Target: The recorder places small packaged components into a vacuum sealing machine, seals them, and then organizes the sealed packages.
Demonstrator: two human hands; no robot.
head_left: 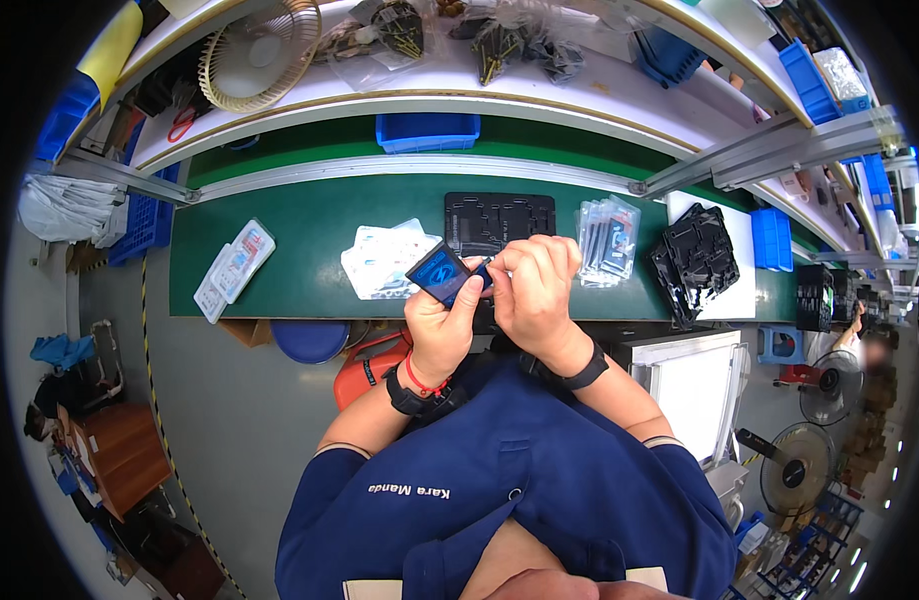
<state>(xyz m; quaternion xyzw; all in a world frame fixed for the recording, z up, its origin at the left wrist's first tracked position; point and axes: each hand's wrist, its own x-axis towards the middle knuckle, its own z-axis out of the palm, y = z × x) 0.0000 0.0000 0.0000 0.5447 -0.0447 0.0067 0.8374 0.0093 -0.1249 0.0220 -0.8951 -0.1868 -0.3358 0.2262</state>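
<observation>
In front of my chest, above the near edge of the green table, my left hand (442, 328) is closed on a small dark rectangular device (436, 273) with a blue graphic on its face. It is held tilted. My right hand (535, 290) is beside it, fingers pinched at the device's right end; what they grip there is hidden. Just beyond the hands lies a black moulded tray (499, 212). White packets (384, 262) are piled to its left, and clear packs with dark pieces (607, 240) lie overlapped to its right.
Two clear-cased packs (247, 262) lie far left on the green table (314, 215). Black moulded trays (693, 262) are stacked on a white sheet at right, near a blue bin (771, 240). A shelf (539, 105) spans the back. A red-orange chair (364, 372) stands below the table edge.
</observation>
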